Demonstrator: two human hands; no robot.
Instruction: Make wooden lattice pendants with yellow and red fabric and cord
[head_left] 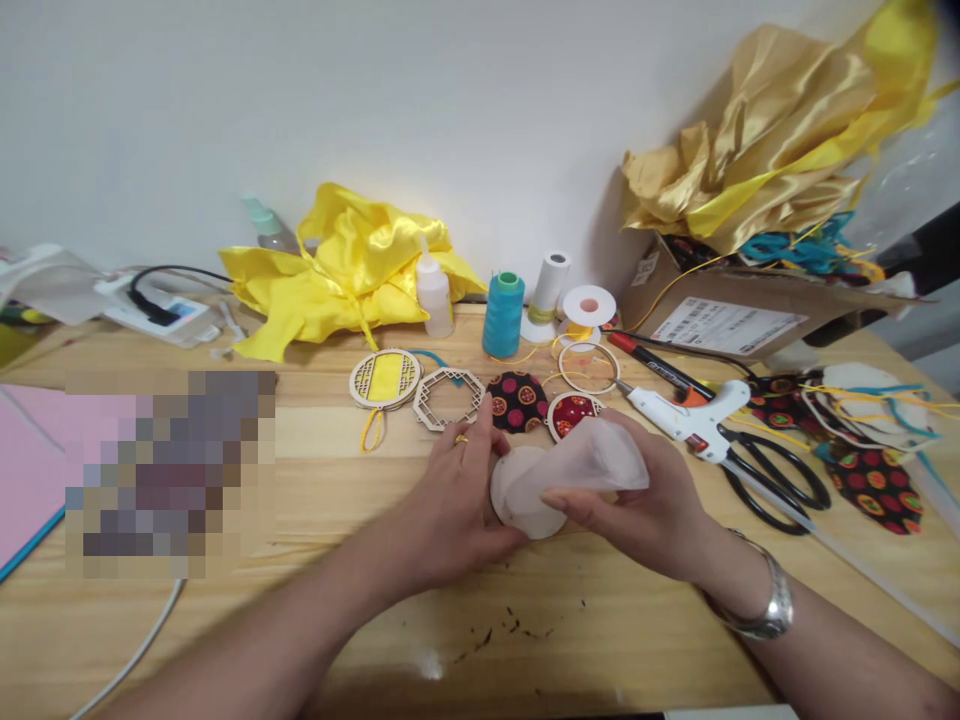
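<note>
Tilted over the disc, a frosted white squeeze bottle [592,468] is in my right hand [660,490], its base towards me and its tip out of sight. Under it lies a round whitish disc [529,500], which my left hand [465,490] grips by its left edge with thumb and fingers. Just beyond my hands are a black fabric circle with red dots [516,398], a wooden lattice octagon [448,402] and a wooden ring filled with red patterned fabric [571,412]. A round lattice pendant with yellow fabric [385,380] sits farther left.
A white glue gun [694,415] and black scissors [780,480] lie right of my right hand. A teal thread cone [503,315] and a small bottle [434,290] stand behind. Yellow satin [337,280] is heaped at the wall; a cardboard box [697,300] stands back right.
</note>
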